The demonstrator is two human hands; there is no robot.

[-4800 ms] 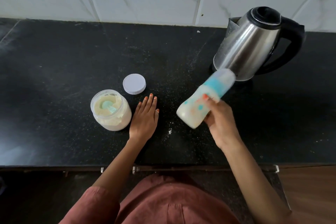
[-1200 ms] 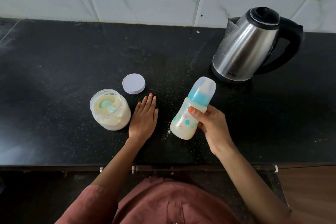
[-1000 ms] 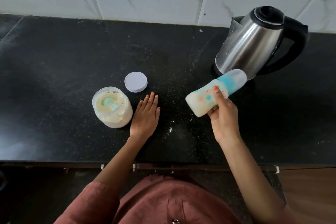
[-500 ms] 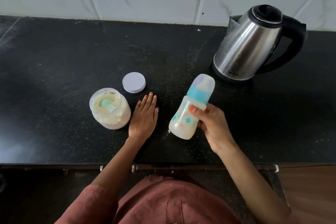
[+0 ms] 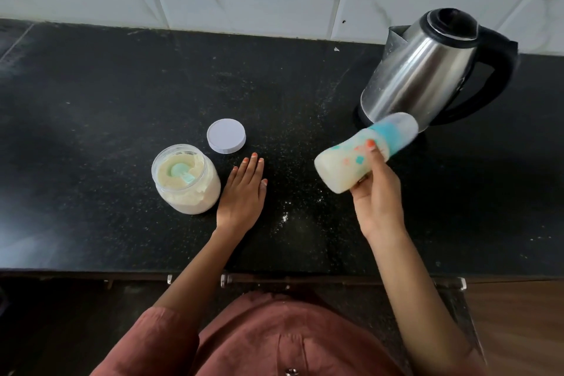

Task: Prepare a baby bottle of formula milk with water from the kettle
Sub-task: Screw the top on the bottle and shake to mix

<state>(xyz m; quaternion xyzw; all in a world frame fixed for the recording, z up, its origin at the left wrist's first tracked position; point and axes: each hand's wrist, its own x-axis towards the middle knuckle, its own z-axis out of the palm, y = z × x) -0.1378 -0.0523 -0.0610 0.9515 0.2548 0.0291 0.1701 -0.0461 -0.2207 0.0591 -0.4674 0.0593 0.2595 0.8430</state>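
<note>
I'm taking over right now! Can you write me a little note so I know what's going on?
Right grip holds the capped bottle, tilted, above the counter, near the kettle.
Left grip rests flat on the counter beside the open formula jar; scoop inside, lid lies behind.
Done: bottle holds milky mix, capped.
Left: probably shake until mixed, stand bottle down, close jar.

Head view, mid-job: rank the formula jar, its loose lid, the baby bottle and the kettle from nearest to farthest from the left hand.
1. Formula jar, right beside the left hand, on its left.
2. Lid, just beyond the fingertips; nearly ties with the jar.
3. Baby bottle, held up in the right hand, to the right.
4. Kettle, far back right.
</note>
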